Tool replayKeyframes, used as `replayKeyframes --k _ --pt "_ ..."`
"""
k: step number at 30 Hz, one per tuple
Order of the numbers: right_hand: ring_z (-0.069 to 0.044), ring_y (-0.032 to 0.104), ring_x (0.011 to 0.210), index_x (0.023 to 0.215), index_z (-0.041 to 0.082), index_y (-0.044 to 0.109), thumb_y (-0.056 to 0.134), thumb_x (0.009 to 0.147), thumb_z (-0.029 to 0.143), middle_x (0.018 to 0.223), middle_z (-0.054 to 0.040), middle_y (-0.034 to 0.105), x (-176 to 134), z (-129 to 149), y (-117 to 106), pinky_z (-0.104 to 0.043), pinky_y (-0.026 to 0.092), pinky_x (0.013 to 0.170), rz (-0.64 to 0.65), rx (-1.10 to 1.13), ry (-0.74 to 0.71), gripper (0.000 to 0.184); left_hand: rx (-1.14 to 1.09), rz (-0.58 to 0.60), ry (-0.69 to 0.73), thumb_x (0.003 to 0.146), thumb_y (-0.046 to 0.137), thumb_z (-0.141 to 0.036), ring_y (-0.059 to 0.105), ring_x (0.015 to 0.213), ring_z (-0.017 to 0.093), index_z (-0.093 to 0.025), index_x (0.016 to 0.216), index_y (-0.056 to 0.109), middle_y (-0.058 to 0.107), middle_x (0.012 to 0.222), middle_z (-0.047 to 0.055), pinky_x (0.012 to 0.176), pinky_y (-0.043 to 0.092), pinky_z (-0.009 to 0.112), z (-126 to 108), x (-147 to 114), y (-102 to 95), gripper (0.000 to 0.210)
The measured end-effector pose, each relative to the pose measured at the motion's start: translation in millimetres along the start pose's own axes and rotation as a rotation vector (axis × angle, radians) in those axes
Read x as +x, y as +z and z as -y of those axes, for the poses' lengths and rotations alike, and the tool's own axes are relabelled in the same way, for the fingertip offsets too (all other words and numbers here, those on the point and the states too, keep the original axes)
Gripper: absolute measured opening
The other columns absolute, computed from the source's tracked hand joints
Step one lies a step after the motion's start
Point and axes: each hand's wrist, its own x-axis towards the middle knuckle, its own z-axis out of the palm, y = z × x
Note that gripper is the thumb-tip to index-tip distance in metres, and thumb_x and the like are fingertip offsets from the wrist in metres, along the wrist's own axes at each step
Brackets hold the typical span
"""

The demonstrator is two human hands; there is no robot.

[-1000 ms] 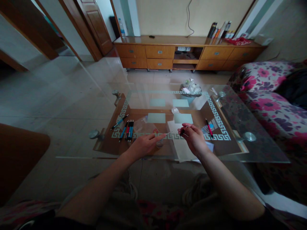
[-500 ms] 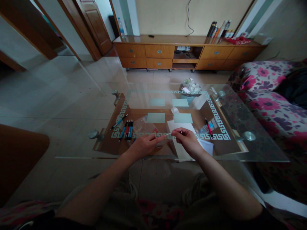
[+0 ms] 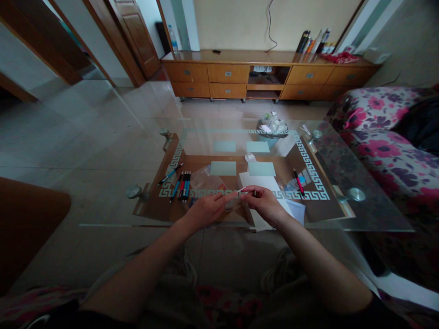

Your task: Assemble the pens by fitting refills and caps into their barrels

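Note:
Over the near side of the glass table, my two hands meet fingertip to fingertip. Between them is a thin white stick-like piece, too small to name more exactly. My left hand has its fingers pressed together around the lower end of this piece. Thumb and forefinger of my right hand pinch at the same spot, with the fingers curled. To the left lie several pens, among them a blue pen in a row and a slanted blue pen. A red pen lies to the right.
Under the glass, a shelf holds white paper, a clear plastic bag and a bottle. Beyond the table stands a filled waste basket. A wooden cabinet lines the wall; a floral sofa is at right.
My right hand has shifted slightly left, closing onto my left fingertips. The white piece, earlier spanning the gap between the hands, now tilts up above the fingers. The pens lie unmoved.

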Motion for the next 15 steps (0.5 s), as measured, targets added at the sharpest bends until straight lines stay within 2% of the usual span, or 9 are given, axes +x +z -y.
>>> replayKeyframes --k 7,10,13,15 --pt "-0.009 0.046 0.056 0.087 0.021 0.075 0.083 0.065 0.044 0.075 0.0004 0.067 1.1 0.4 2.1 -0.024 0.032 0.050 -0.037 0.034 -0.042 0.033 -0.025 0.045 -0.002 0.099 0.040 -0.020 0.063 0.083 0.016 -0.031 0.150 0.036 0.064 0.095 0.004 0.079 0.053 0.028 -1.4 0.1 -1.2 0.053" --pt "-0.008 0.042 0.052 0.084 0.020 0.074 0.082 0.066 0.046 0.073 0.0008 0.065 4.5 6.1 -2.4 -0.024 0.032 0.049 -0.087 0.041 -0.069 0.032 -0.096 0.050 -0.030 0.098 0.040 -0.020 0.065 0.091 0.018 -0.030 0.150 0.036 0.066 0.106 0.007 0.085 0.053 0.031 -0.6 0.0 -0.4 0.053" --pt "-0.008 0.043 0.051 0.080 0.021 0.071 0.080 0.065 0.049 0.073 0.0003 0.066 10.0 14.7 -14.5 -0.025 0.034 0.050 -0.186 0.037 -0.078 0.033 -0.257 0.005 -0.090 0.098 0.040 -0.020 0.064 0.109 0.020 -0.028 0.147 0.041 0.064 0.124 0.009 0.097 0.050 0.036 -1.5 1.0 -1.0 0.050" --pt "-0.009 0.045 0.052 0.076 0.020 0.071 0.079 0.065 0.050 0.071 -0.0009 0.066 13.6 19.0 -25.1 -0.025 0.034 0.050 -0.203 -0.065 -0.056 0.033 -0.387 -0.040 -0.165 0.098 0.041 -0.023 0.063 0.113 0.021 -0.027 0.143 0.045 0.062 0.131 0.009 0.101 0.048 0.037 -4.0 2.8 -2.8 0.045"
